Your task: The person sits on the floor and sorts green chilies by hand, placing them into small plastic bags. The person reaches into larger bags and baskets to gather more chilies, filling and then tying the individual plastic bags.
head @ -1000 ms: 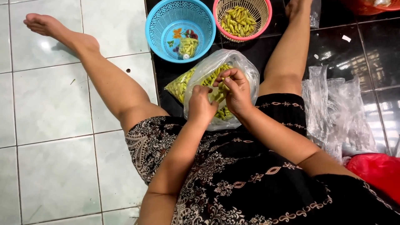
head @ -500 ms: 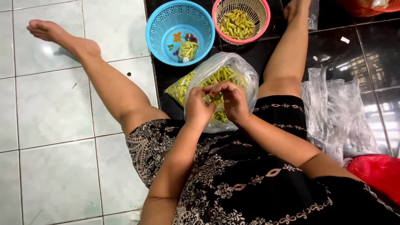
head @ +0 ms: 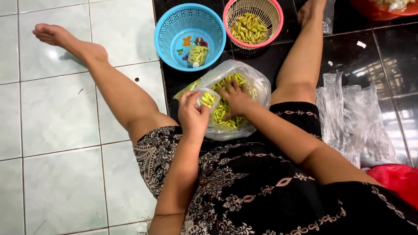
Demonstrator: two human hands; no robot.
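- Two hands at work: one left hand (head: 193, 114), one right hand (head: 235, 98).
- Two bare feet: one on the pale tiles (head: 54, 35), one on the dark tiles (head: 310, 9).
- Two round plastic baskets: one blue basket (head: 172, 26), one pink basket (head: 276, 17).
- One large clear bag (head: 257, 82) of small green chillies, too many to count.
- One small clear bag (head: 206, 98) with a few chillies.
- One heap of empty clear bags (head: 352, 117); their number cannot be told.
- One red plastic bag (head: 394, 179).
- One red tub (head: 370, 8), partly in view.
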